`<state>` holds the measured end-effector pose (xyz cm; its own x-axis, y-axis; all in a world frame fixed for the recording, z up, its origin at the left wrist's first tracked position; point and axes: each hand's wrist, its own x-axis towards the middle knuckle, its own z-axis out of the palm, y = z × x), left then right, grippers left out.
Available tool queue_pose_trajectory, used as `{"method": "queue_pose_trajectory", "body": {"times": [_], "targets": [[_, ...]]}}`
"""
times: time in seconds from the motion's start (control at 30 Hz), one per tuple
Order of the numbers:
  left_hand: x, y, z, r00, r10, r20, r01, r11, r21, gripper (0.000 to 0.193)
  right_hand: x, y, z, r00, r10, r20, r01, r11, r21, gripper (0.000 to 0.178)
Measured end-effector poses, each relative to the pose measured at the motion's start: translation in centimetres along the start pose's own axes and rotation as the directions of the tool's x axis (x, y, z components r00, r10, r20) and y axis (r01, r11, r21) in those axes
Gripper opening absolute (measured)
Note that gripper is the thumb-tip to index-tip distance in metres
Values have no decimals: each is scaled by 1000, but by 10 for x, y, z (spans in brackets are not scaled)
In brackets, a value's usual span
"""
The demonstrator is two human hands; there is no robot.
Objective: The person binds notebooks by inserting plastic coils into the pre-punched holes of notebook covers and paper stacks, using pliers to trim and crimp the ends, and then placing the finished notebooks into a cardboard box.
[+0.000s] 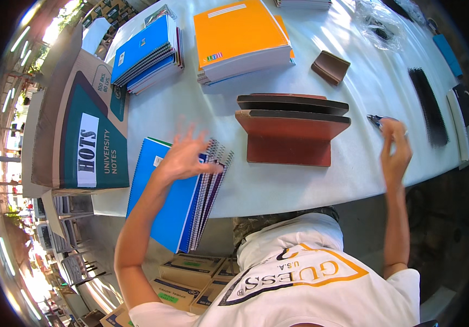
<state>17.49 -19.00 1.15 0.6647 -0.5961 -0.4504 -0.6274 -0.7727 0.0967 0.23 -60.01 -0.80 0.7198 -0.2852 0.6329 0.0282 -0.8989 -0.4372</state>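
My left hand (182, 159), its fingers spread and blurred, is over a stack of blue-covered spiral notebooks (155, 201) at the table's near left edge. The wire coils face right, and the stack juts past the edge. My right hand (396, 150) is closed at the fingertips around a small dark tool (375, 120), perhaps pliers, low over the table on the right. Between my hands stands a reddish-brown wooden holder (289, 144) with dark-edged upright boards.
A cardboard box (95, 139) stands at left. Behind are blue notebooks (144, 49) and an orange-covered stack (240, 38). A small brown angled block (330, 67), a clear plastic bag (379, 27) and a black row of coils (428, 106) lie right. Cartons (191, 267) sit below the table.
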Motion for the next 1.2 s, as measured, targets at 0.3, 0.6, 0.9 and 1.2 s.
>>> {"method": "queue_pose_trajectory", "body": {"times": [0.3, 0.6, 0.9, 1.2], "targets": [[18, -8, -8, 953, -103, 286, 199, 922, -331, 48, 11, 126, -19, 735, 415, 537, -136, 865, -483, 62], [8, -14, 11, 994, -19, 110, 40, 980, -195, 50, -39, 61, 16, 912, 116, 393, 153, 794, -588, 65], [15, -19, 1, 966, -95, 240, 199, 867, -456, 61, -61, 108, 13, 966, 147, 210, -68, 936, -345, 45], [14, -6, -9, 998, -3, 63, 54, 566, -823, 68, -66, -111, 41, 454, -217, 864, -798, -530, 287, 59]]}}
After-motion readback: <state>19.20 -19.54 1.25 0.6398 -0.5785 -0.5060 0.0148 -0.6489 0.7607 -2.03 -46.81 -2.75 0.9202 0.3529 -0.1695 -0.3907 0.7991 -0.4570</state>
